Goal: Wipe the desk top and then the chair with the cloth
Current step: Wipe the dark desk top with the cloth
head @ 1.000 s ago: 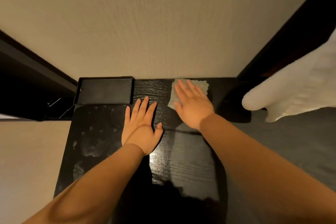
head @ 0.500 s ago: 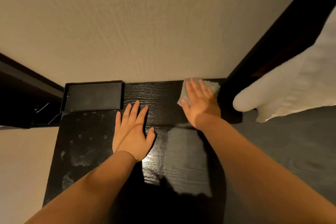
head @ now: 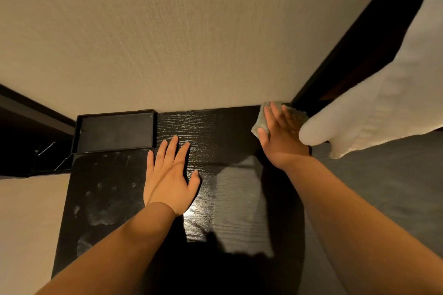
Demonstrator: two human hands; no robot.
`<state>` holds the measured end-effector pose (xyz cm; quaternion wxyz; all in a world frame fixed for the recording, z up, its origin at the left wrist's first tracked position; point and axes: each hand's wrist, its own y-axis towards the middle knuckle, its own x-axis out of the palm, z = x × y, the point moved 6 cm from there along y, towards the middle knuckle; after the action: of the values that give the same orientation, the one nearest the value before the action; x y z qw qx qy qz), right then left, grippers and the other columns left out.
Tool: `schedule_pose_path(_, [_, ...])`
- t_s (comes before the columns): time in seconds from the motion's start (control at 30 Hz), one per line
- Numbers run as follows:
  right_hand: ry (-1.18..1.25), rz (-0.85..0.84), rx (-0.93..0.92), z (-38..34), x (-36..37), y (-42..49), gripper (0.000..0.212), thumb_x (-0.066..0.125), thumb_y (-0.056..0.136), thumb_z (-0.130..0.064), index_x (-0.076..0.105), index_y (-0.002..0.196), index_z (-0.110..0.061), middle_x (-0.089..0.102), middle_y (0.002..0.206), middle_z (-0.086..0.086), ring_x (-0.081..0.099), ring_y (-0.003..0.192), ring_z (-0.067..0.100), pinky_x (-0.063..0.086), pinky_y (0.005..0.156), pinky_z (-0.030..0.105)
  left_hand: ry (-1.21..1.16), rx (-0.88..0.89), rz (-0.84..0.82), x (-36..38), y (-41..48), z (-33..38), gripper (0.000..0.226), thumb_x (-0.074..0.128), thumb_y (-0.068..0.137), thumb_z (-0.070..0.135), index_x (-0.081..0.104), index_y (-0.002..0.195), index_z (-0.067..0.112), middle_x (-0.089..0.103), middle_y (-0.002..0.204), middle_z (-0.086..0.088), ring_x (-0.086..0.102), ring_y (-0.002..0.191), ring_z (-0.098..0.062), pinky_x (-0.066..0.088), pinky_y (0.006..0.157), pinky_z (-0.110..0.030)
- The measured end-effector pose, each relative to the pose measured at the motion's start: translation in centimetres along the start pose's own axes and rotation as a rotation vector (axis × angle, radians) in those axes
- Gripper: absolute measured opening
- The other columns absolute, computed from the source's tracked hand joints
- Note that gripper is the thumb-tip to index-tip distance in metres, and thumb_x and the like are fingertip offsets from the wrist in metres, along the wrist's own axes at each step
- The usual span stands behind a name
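The black wood-grain desk top [head: 220, 141] runs from the wall toward me. A grey-green cloth [head: 260, 122] lies at its far right corner against the wall. My right hand [head: 281, 136] presses flat on the cloth with straight fingers, covering most of it. My left hand [head: 169, 175] rests flat on the middle of the desk, fingers spread and straight. The desk's left part shows dusty smears [head: 100, 199]. No chair can be made out.
A shallow black tray [head: 115, 130] sits at the desk's far left corner by the wall. A white towel-like fabric [head: 374, 112] hangs in from the right, just over my right hand. Beige wall [head: 191, 43] stands behind; dark floor lies to the right.
My right hand has slid the cloth rightward along the wall into the desk's far right corner. My left hand has stayed flat on the desk.
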<state>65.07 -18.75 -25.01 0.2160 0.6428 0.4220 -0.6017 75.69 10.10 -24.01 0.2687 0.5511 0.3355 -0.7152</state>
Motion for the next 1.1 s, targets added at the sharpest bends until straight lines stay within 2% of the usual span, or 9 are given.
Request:
schedule_pose_path(0.1, [0.029,0.002,0.054,-1.5,-0.1,-0.5,0.070,0.027,0.103,-0.049,0.005,0.164,-0.022,0.000,0.171,0.000,-0.005,0.157,0.028,0.002,0.128,0.047,-0.005,0.000,-0.002,0.1,0.0,0.0,0.080,0.034,0.093,0.062,0.023,0.165,0.031,0.009,0.176,0.000,0.000,0.162,-0.024,0.001,0.130,-0.054])
schedule_pose_path(0.27, [0.030,-0.029,-0.230,-3.8,0.6,-1.4,0.072,0.025,0.097,-0.052,0.021,0.162,-0.020,0.014,0.170,0.000,0.008,0.157,0.027,0.008,0.127,0.046,-0.002,0.004,0.009,0.1,-0.1,0.0,0.079,0.034,0.094,0.062,0.025,0.165,0.030,0.011,0.175,-0.002,0.002,0.162,-0.025,0.003,0.130,-0.055])
schedule_pose_path(0.47, [0.014,-0.015,0.227,2.2,0.0,-0.5,0.067,0.016,0.106,-0.048,-0.009,0.162,-0.019,-0.015,0.170,0.000,-0.013,0.156,0.024,-0.011,0.126,0.043,0.002,-0.004,0.005,0.1,0.0,0.0,0.079,0.035,0.094,0.062,0.022,0.165,0.031,0.009,0.175,-0.001,0.001,0.162,-0.024,0.002,0.130,-0.054])
schedule_pose_path(0.53, [-0.005,-0.003,0.262,0.8,0.1,-0.8,0.069,0.019,0.106,-0.046,-0.009,0.162,-0.017,-0.015,0.170,0.003,-0.011,0.157,0.029,-0.006,0.127,0.046,0.007,-0.003,0.002,0.1,0.0,0.0,0.079,0.034,0.093,0.062,0.022,0.165,0.031,0.009,0.176,0.000,0.000,0.162,-0.024,0.002,0.130,-0.054])
schedule_pose_path(0.63, [0.056,0.012,0.057,-2.6,0.5,-1.5,0.069,0.030,0.104,-0.043,0.004,0.163,-0.018,-0.003,0.171,0.003,-0.004,0.156,0.031,0.001,0.127,0.044,0.006,0.000,0.013,0.0,-0.1,0.0,0.079,0.035,0.094,0.062,0.024,0.165,0.030,0.010,0.175,-0.001,0.002,0.162,-0.025,0.003,0.130,-0.055])
schedule_pose_path(0.73, [0.029,-0.037,-0.129,-2.0,0.8,-2.0,0.071,0.025,0.100,-0.046,0.007,0.164,-0.021,-0.001,0.171,-0.001,-0.004,0.157,0.024,0.002,0.128,0.043,0.010,0.000,0.014,0.0,0.0,0.0,0.079,0.034,0.094,0.062,0.023,0.165,0.030,0.010,0.175,-0.001,0.002,0.162,-0.024,0.004,0.130,-0.055])
schedule_pose_path(0.87, [-0.016,-0.014,0.119,2.8,0.8,-1.6,0.074,0.006,0.098,-0.055,-0.002,0.164,-0.022,-0.012,0.171,-0.002,-0.011,0.157,0.024,-0.006,0.127,0.042,0.012,0.001,0.007,0.1,0.0,0.0,0.079,0.033,0.094,0.062,0.021,0.166,0.031,0.008,0.176,0.000,0.000,0.162,-0.024,0.003,0.130,-0.054])
schedule_pose_path(0.97, [-0.072,-0.044,0.215,1.9,0.9,-1.6,0.070,0.012,0.103,-0.049,-0.010,0.162,-0.020,-0.017,0.170,0.002,-0.014,0.156,0.031,-0.004,0.127,0.046,0.017,0.004,0.008,0.1,-0.1,0.0,0.079,0.033,0.094,0.063,0.021,0.166,0.031,0.008,0.176,0.000,0.000,0.162,-0.024,0.002,0.130,-0.054])
schedule_pose_path(1.1, [-0.072,-0.071,-0.122,-3.9,1.7,-4.0,0.075,0.028,0.097,-0.045,0.012,0.164,-0.016,0.007,0.171,0.008,0.005,0.156,0.039,0.013,0.126,0.053,0.011,0.006,0.014,0.0,0.0,0.0,0.078,0.035,0.094,0.062,0.022,0.165,0.031,0.009,0.175,-0.001,0.002,0.162,-0.025,0.004,0.130,-0.055])
